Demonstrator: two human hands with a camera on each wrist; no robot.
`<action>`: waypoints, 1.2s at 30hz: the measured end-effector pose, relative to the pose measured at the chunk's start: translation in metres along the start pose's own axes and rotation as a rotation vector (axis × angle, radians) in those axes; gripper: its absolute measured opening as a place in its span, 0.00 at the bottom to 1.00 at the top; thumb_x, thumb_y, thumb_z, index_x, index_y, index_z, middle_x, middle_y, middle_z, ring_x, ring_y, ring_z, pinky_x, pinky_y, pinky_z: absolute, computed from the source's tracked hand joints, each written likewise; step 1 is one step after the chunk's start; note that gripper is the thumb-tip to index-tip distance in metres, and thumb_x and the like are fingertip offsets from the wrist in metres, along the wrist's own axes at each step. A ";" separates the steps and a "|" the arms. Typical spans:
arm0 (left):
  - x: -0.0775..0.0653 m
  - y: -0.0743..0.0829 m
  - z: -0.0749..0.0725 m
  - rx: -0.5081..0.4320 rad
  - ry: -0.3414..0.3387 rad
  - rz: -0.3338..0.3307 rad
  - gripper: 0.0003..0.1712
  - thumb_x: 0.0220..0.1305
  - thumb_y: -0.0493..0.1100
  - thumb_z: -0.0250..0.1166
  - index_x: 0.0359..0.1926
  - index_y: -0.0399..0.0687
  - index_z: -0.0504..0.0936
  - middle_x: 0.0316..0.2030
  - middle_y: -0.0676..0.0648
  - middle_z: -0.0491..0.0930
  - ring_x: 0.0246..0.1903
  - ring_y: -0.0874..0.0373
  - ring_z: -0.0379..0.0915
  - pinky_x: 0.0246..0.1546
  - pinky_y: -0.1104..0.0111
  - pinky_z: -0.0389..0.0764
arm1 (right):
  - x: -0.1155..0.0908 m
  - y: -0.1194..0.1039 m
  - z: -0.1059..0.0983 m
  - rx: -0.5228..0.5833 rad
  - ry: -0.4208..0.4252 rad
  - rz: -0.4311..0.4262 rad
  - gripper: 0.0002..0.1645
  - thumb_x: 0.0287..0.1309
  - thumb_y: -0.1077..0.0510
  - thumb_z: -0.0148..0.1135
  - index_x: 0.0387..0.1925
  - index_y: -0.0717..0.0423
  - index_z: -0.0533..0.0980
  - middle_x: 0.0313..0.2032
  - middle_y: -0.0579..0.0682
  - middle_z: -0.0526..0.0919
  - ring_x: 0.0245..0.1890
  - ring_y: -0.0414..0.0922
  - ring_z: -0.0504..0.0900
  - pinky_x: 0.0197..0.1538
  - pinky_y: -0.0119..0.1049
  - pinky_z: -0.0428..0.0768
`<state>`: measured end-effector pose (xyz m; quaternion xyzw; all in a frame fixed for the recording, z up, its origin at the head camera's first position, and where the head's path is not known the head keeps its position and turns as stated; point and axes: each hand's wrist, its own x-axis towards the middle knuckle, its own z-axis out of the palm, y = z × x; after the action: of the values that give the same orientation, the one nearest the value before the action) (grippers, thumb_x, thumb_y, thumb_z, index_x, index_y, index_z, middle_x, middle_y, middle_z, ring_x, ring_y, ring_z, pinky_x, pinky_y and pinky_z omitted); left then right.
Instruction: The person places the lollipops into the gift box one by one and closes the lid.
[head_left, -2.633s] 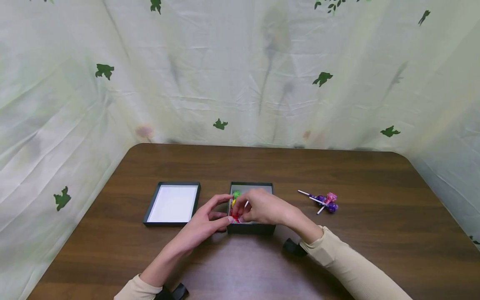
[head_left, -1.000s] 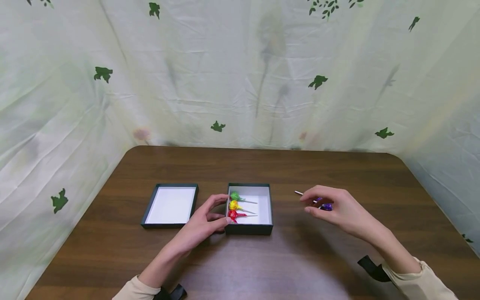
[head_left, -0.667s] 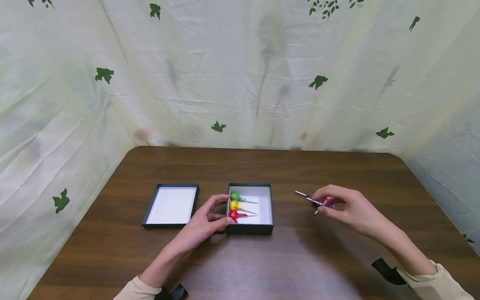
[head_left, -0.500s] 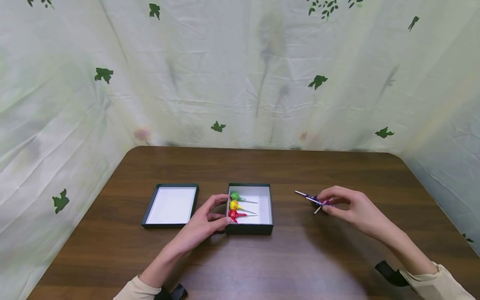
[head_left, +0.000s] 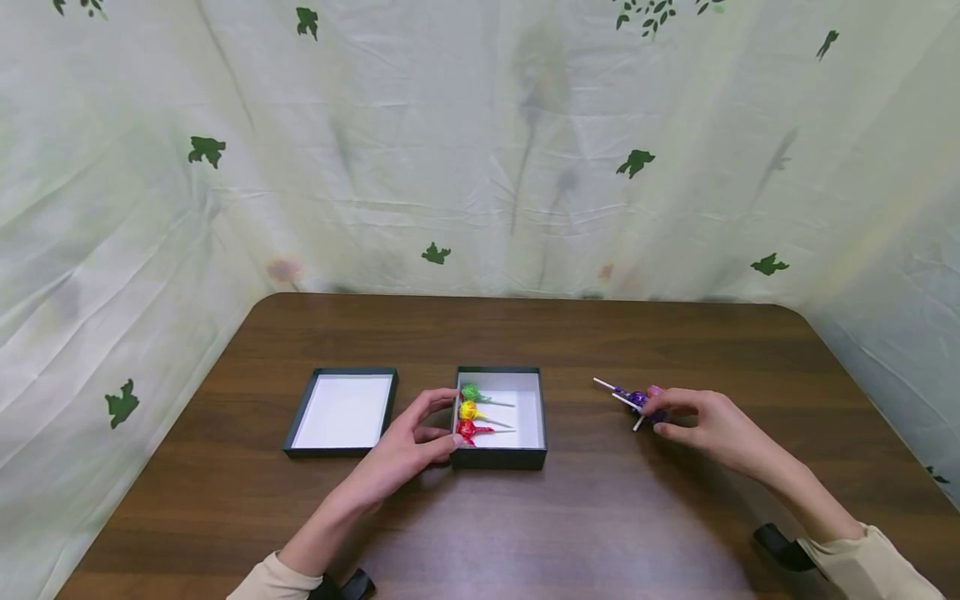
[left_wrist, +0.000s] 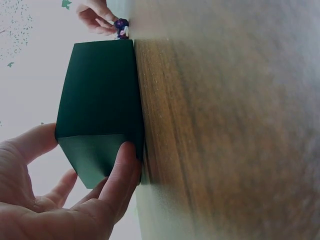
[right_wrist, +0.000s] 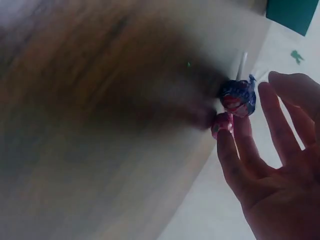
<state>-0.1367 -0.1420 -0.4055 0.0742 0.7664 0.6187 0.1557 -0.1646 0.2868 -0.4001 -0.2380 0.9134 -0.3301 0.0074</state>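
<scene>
My left hand (head_left: 412, 450) grips the left side of a dark green box (head_left: 498, 459), thumb and fingers spread round its corner. Inside the box, against its left wall, a green lollipop (head_left: 471, 392), a yellow lollipop (head_left: 468, 410) and a red lollipop (head_left: 467, 429) lie in a column, sticks pointing right. My right hand (head_left: 712, 425) is at a small pile on the table's right, its relaxed fingertips around a purple-wrapped lollipop (right_wrist: 239, 97). Close by its fingers is a pink lollipop (right_wrist: 220, 125). Another purple lollipop (head_left: 637, 397) lies at the pile's left. No firm pinch shows.
A box lid (head_left: 345, 408), white inside with a dark rim, lies left of the box. Brown wooden tabletop (head_left: 570, 517) stretches around everything. A pale curtain (head_left: 480, 150) with green leaf prints hangs behind the table.
My right hand left the box, reached over to the lollipops and has shifted slightly toward me, uncovering some of them. The pile moved a little. My left hand stays on the box.
</scene>
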 end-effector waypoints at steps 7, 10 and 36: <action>0.000 0.000 0.000 0.011 0.002 -0.008 0.34 0.63 0.42 0.68 0.68 0.56 0.66 0.68 0.44 0.62 0.53 0.43 0.73 0.44 0.57 0.82 | -0.002 0.000 0.010 -0.011 -0.044 -0.049 0.16 0.52 0.63 0.73 0.38 0.39 0.83 0.43 0.37 0.84 0.60 0.54 0.75 0.56 0.19 0.66; -0.001 0.000 0.000 0.016 -0.001 -0.013 0.34 0.63 0.43 0.68 0.68 0.56 0.66 0.68 0.44 0.62 0.53 0.43 0.73 0.45 0.57 0.82 | -0.002 0.000 0.012 0.046 -0.081 -0.061 0.17 0.52 0.64 0.73 0.41 0.43 0.82 0.44 0.40 0.84 0.55 0.50 0.79 0.54 0.23 0.72; 0.000 0.001 0.000 0.013 -0.004 -0.019 0.34 0.63 0.42 0.68 0.68 0.56 0.65 0.68 0.44 0.62 0.53 0.43 0.73 0.45 0.57 0.81 | 0.014 -0.013 0.029 0.094 -0.141 -0.061 0.18 0.52 0.69 0.70 0.44 0.49 0.81 0.35 0.40 0.83 0.33 0.38 0.83 0.38 0.32 0.81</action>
<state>-0.1364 -0.1419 -0.4045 0.0688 0.7709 0.6120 0.1626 -0.1666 0.2543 -0.4126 -0.2876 0.8865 -0.3550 0.0729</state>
